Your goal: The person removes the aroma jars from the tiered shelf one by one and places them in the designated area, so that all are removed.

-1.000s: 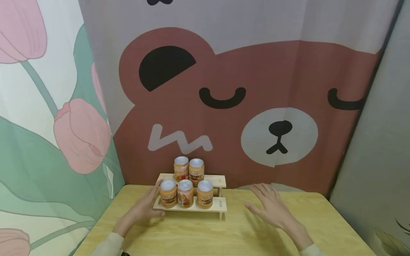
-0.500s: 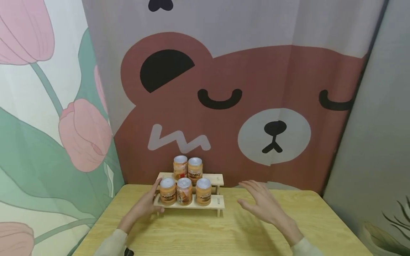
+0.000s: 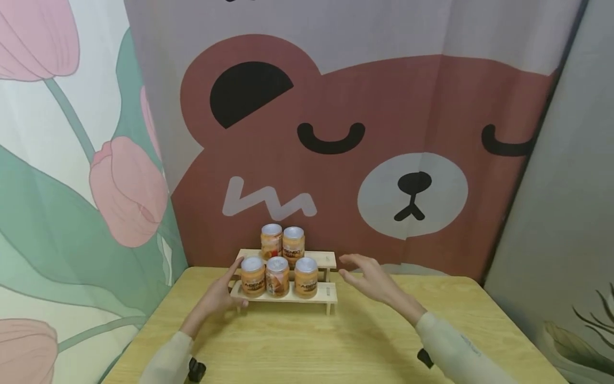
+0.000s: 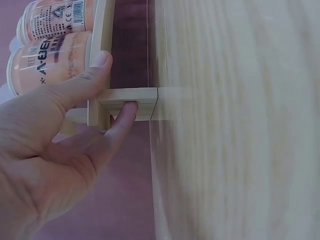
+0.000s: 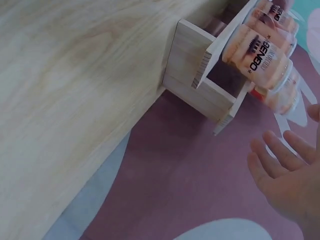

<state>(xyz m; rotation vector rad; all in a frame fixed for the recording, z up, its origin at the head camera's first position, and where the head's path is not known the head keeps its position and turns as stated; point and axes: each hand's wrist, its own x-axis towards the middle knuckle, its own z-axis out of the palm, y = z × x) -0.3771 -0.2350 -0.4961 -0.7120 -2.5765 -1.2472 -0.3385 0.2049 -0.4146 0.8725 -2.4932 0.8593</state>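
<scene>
While your left grip (image 3: 217, 296) holds one end of the two-tier wooden rack (image 3: 327, 292), your right grip (image 3: 371, 277) hangs in the air off the other end, touching neither wood nor jar. The rack stands upright on the counter (image 3: 297, 346), toward its far edge and in front of the bear-print curtain (image 3: 393, 117), its long axis running side to side across you, so each end faces one of your hands. On the left, the wrist view shows the thumb (image 4: 85, 82) against the front of the lower shelf and another finger on the support leg (image 4: 145, 94) beneath, so you have that end pinched; where every fingertip lies you cannot tell. On the right, your fingers are parted and gently bent, and the rack lies to their left, across a visible gap. Three front jars (image 3: 306, 280) stand upright on the lower shelf, the rightmost slightly apart from its neighbour; two rear jars (image 3: 293, 246) stand behind them on the upper one. Your left hand is the nearer, being in contact; as a judgement, the relation that matters is that gap, since your right meets the rack only by coming leftward along its length.
</scene>
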